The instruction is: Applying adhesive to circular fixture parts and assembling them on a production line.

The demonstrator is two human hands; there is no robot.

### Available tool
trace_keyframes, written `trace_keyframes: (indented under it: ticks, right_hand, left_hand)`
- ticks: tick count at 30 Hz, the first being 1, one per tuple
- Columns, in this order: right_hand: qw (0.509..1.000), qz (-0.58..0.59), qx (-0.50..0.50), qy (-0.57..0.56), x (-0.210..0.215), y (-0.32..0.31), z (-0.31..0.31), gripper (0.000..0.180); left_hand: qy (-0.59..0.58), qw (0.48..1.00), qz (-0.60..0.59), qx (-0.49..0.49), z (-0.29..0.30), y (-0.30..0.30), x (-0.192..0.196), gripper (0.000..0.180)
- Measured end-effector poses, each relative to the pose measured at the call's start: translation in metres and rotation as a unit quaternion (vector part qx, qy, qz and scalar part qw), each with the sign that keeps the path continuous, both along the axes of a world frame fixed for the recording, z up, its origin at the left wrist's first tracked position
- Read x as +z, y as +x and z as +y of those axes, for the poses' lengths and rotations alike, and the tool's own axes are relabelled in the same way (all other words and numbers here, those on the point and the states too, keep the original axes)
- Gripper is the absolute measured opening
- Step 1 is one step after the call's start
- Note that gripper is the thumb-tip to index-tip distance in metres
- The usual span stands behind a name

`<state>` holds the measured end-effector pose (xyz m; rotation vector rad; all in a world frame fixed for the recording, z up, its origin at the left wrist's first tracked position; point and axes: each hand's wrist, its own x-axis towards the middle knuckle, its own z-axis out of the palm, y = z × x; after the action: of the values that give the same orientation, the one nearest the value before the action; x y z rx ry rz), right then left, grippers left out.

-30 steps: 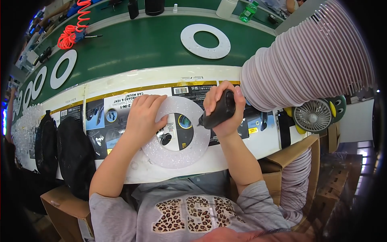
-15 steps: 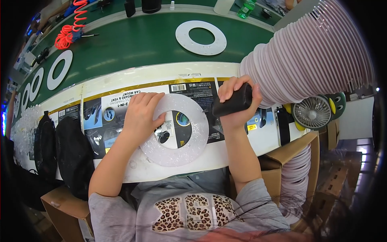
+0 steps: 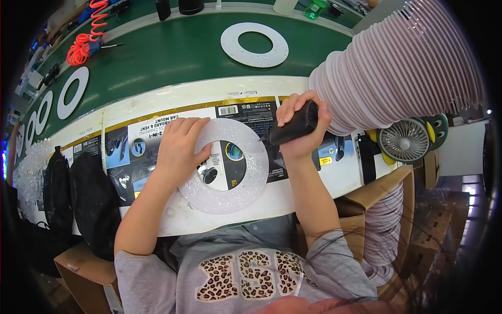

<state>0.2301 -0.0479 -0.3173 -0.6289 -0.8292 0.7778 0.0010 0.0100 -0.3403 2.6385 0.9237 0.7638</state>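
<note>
The right hand (image 3: 305, 145), curled around a black tool (image 3: 295, 125), has just tipped it back toward the white ring (image 3: 256, 172) on the counter (image 3: 277, 201), seeming ready to work there, while the left hand (image 3: 179, 144) rests flat, thumb spread, on the ring's left side.

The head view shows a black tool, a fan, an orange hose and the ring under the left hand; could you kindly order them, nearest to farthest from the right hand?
1. Black tool: gripped in the right hand.
2. Ring: just left, under the left hand.
3. Fan: off to the right.
4. Orange hose: far upper left.
</note>
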Motion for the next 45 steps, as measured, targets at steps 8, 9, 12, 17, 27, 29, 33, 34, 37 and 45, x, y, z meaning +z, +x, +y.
trace_keyframes:
  ticks: [8, 9, 12, 17, 27, 29, 33, 34, 37, 45]
  right_hand:
    - [1.0, -0.001, 0.003, -0.007, -0.0009, -0.0006, 0.001, 0.043]
    - [1.0, -0.001, 0.003, -0.007, -0.0007, -0.0007, 0.0008, 0.043]
    - [1.0, 0.003, -0.001, -0.01, 0.0004, -0.0013, 0.0006, 0.043]
    - [0.999, 0.023, -0.013, -0.021, 0.0022, -0.0031, 0.0004, 0.043]
    - [0.999, 0.036, -0.002, 0.015, 0.0081, -0.001, -0.0028, 0.042]
    - [1.0, 0.012, 0.023, 0.0, 0.0069, 0.0013, -0.0041, 0.042]
    - [0.999, 0.01, 0.032, -0.005, 0.0066, 0.0018, -0.0038, 0.042]
    - [0.999, 0.008, 0.031, -0.007, 0.0061, 0.0011, -0.0034, 0.042]
    - [0.999, 0.003, 0.029, -0.014, 0.0047, 0.0022, -0.0035, 0.042]
    - [0.999, -0.003, 0.02, -0.027, 0.0025, 0.0003, -0.0017, 0.043]
  left_hand:
    - [-0.007, 1.0, -0.005, 0.002, -0.0004, -0.0002, 0.001, 0.049]
    - [-0.005, 1.0, -0.006, 0.002, -0.0005, 0.0, 0.0011, 0.049]
    - [-0.002, 1.0, -0.005, -0.001, 0.0, -0.0002, 0.0018, 0.049]
    - [-0.006, 1.0, -0.006, -0.001, -0.0001, 0.0007, 0.0017, 0.049]
    - [0.0, 1.0, -0.006, 0.026, 0.0028, -0.002, -0.0005, 0.048]
    - [0.004, 1.0, -0.003, 0.027, 0.0044, -0.0035, -0.002, 0.047]
    - [0.012, 0.999, -0.001, 0.034, 0.0039, -0.0029, -0.0008, 0.046]
    - [0.012, 0.999, 0.0, 0.034, 0.0038, -0.0035, -0.0006, 0.046]
    - [0.008, 0.999, 0.0, 0.032, 0.0043, -0.0022, -0.0009, 0.046]
    - [0.01, 0.999, 0.006, 0.034, 0.0043, -0.0043, -0.0017, 0.047]
